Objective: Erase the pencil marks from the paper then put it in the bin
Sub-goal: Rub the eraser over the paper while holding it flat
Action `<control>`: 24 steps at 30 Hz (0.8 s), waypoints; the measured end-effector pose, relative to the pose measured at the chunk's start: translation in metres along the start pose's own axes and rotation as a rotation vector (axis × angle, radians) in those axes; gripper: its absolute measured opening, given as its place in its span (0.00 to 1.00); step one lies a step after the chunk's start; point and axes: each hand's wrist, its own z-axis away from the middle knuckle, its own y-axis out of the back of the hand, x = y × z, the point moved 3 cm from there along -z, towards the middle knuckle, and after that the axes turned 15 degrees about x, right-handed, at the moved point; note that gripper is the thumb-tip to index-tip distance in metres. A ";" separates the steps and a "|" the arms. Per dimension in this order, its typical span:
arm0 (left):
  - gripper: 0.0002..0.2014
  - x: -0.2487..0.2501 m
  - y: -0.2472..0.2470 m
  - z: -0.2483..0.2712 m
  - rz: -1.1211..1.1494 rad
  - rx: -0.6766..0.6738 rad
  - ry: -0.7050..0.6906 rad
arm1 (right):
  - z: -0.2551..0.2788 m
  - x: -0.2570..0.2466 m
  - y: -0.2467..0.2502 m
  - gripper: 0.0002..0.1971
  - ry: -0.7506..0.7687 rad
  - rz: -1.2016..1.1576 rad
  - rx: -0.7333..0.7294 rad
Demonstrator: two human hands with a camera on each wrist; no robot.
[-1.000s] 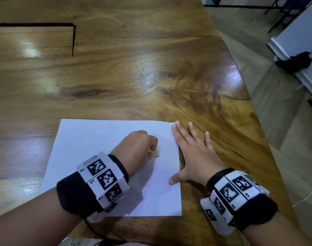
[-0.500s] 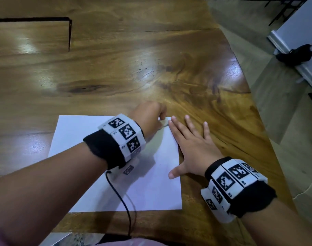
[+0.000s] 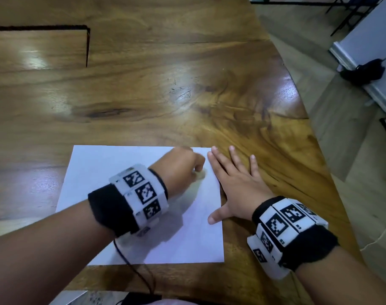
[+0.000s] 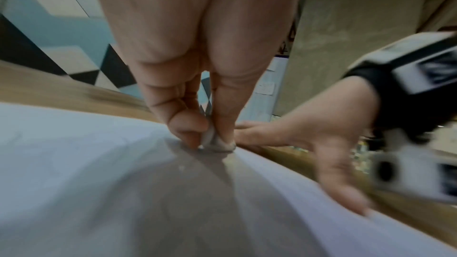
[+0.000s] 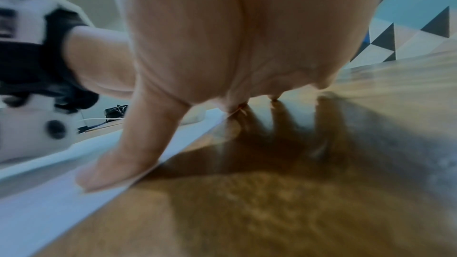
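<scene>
A white sheet of paper [image 3: 113, 172] lies flat near the front edge of the wooden table [image 3: 165, 95]. My left hand [image 3: 183, 166] pinches a small pale eraser [image 3: 201, 175] between thumb and fingers and presses it onto the sheet near its far right corner; the left wrist view shows the eraser [image 4: 210, 140] against the paper [image 4: 74, 163]. My right hand [image 3: 234, 183] lies flat with fingers spread. Its thumb [image 5: 118, 165] and index finger rest on the paper's right edge [image 5: 49, 212], the other fingers on the wood. Pencil marks are too faint to make out. No bin is in view.
The table's curved right edge [image 3: 319, 150] drops to a tiled floor. A dark slot [image 3: 86, 47] cuts into the tabletop at far left. A black object [image 3: 363, 71] sits by the wall at right. A thin black cable [image 3: 132, 267] trails from my left wristband.
My left hand with the eraser has rubbed back and forth: out to the paper's far right corner half a second ago, now pulled back a little. My right hand has stayed pressed on the edge.
</scene>
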 end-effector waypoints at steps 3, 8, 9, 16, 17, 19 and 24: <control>0.09 0.011 -0.007 0.047 0.068 -0.123 -0.144 | 0.000 0.000 0.000 0.72 -0.003 -0.003 -0.008; 0.08 0.009 -0.005 0.040 0.045 -0.085 -0.097 | 0.000 -0.002 0.001 0.72 -0.005 0.011 -0.019; 0.09 0.006 -0.004 0.027 0.022 -0.043 -0.054 | 0.000 -0.002 0.001 0.72 -0.007 0.011 -0.020; 0.04 0.006 -0.009 0.031 0.032 -0.041 -0.077 | 0.000 -0.002 0.000 0.72 -0.013 0.021 -0.025; 0.04 0.010 -0.011 0.046 0.058 -0.071 -0.111 | 0.000 -0.002 0.000 0.72 -0.013 0.024 -0.026; 0.06 0.014 -0.014 0.064 0.097 -0.108 -0.126 | 0.000 -0.002 0.000 0.73 -0.013 0.029 -0.028; 0.07 0.013 -0.005 0.021 0.037 -0.028 -0.021 | 0.001 -0.004 0.001 0.72 -0.014 0.036 -0.036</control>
